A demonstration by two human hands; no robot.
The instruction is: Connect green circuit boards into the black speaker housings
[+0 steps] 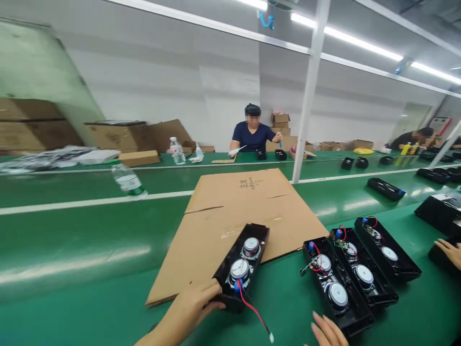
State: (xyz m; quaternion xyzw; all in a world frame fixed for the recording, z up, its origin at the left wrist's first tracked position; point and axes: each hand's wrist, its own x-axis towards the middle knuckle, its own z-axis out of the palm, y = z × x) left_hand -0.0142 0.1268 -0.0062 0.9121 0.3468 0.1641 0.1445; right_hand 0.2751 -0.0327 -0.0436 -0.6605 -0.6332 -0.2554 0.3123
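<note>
My left hand (pixel 197 300) grips the near end of a black speaker housing (pixel 256 262), its thumb and fingers on either side of the corner. Two round speakers sit in this housing, and a red wire with a white plug hangs from its near end. The housing lies partly over a flat cardboard sheet (pixel 248 206). At the bottom edge, my right hand (pixel 327 331) is partly in view, fingers apart and holding nothing. It is nearest to a second black housing (pixel 355 310), which lies beside two similar ones (pixel 385 295) (pixel 410 269) with red wires.
A plastic bottle (pixel 129 182) stands left beyond the cardboard. Across the green line, a person (pixel 254 137) works with small black parts. At the right edge, another person's hand (pixel 448 252) is near black housings. A white post (pixel 306 105) rises behind the cardboard.
</note>
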